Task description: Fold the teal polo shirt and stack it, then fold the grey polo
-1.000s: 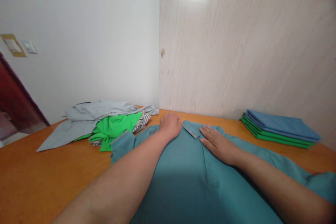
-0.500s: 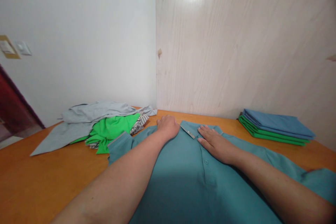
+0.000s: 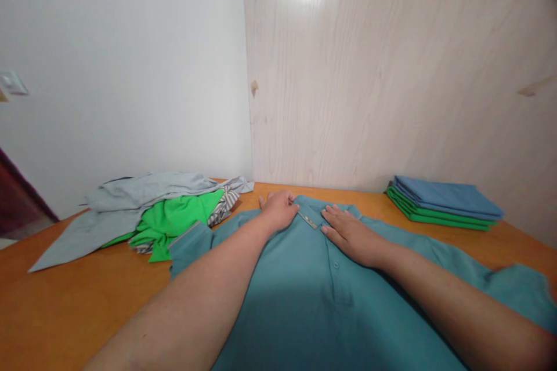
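A teal polo shirt (image 3: 296, 295) lies spread front side up on the table, its buttoned placket running down from the collar. At the left side of the collar my left hand (image 3: 279, 210) is closed, thumb and fingers pinching the collar edge. Lying flat on the right side of the collar, my right hand (image 3: 350, 235) has its fingers stretched out and grips nothing. Between the two hands a pale strip (image 3: 310, 221) shows at the neck opening. My forearms cover parts of both sides of the shirt.
Left on the orange-brown table (image 3: 78, 313) lies a loose heap with a grey garment (image 3: 143, 194), a bright green one (image 3: 178, 214) and striped cloth (image 3: 224, 206). A folded stack of blue (image 3: 448, 200) and green cloth (image 3: 439, 218) sits at the back right. Walls rise behind the table.
The view has turned slightly to the right. My left fingers have shifted onto the collar edge, with the thumb now showing. My right hand stays flat on the collar.
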A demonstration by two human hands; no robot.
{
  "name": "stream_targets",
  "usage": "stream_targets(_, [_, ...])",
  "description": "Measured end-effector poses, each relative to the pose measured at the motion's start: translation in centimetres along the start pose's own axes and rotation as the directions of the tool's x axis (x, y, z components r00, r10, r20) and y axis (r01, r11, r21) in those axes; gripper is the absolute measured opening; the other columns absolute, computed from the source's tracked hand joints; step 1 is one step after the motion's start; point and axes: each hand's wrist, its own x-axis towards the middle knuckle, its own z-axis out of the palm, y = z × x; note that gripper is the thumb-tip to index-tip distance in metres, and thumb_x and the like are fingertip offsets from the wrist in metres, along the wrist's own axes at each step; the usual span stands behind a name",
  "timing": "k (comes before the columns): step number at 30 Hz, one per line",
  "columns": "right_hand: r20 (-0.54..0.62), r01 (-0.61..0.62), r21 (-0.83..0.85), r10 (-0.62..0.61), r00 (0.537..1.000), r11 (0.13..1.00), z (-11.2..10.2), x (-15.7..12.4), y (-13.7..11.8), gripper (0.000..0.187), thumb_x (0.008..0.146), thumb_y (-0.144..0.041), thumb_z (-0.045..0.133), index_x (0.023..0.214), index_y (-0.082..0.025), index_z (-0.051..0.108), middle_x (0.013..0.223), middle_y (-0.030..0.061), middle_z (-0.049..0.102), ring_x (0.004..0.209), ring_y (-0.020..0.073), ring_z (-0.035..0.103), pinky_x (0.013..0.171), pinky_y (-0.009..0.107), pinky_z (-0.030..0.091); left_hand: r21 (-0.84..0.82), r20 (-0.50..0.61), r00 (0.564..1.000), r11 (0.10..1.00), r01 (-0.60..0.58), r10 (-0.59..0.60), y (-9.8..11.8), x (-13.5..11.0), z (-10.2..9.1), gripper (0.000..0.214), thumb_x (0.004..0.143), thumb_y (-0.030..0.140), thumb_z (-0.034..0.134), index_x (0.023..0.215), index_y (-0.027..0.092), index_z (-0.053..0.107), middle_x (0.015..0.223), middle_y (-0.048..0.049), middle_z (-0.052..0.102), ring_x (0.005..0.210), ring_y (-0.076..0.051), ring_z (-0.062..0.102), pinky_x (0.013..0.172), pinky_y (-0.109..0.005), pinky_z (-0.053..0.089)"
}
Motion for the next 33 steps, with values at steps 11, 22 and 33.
stream_targets(11, [0.005, -0.008, -0.011, 0.008, 1.0, 1.0, 0.0, 0.1, -0.1, 0.073, 0.1, -0.06, 0.026, 0.151, -0.011, 0.041, 0.158, 0.0165, 0.033, 0.148, 0.0294, 0.025, 0.122, 0.05, 0.02, 0.102, -0.158, 0.985, 0.993, -0.06, 0.076, 0.0, -0.6, 0.6, 0.022, 0.085, 0.031, 0.065, 0.106, 0.025, 0.062, 0.106, -0.0052, 0.069, 0.107, -0.028, 0.056, 0.106, -0.056, 0.031])
stream_targets(22, [-0.158, -0.034, 0.059, 0.043, 0.987, 0.998, -0.5, 0.3, 0.7, 0.062, 0.1, -0.052, 0.034, 0.144, -0.013, 0.052, 0.149, 0.0143, 0.048, 0.142, 0.027, 0.039, 0.119, 0.045, 0.029, 0.249, 0.022, 0.922, 0.891, -0.38, 0.387, 0.9, -1.7, 0.1, 0.027, 0.093, 0.039, 0.055, 0.107, 0.022, 0.069, 0.107, -0.0086, 0.065, 0.102, -0.028, 0.059, 0.089, -0.045, 0.045])
stream_targets(33, [-0.126, -0.267, -0.171, 0.248, 0.961, 0.948, -0.3, 0.5, 2.2, 0.056, 0.099, -0.04, 0.036, 0.138, -0.006, 0.055, 0.15, 0.0225, 0.045, 0.142, 0.0349, 0.039, 0.115, 0.05, 0.033, 0.092, -0.023, 0.778, 0.776, -0.624, 0.628, 2.6, -2.0, 0.3, 0.021, 0.094, 0.026, 0.053, 0.104, 0.02, 0.07, 0.098, -0.0073, 0.067, 0.096, -0.023, 0.06, 0.086, -0.037, 0.047])
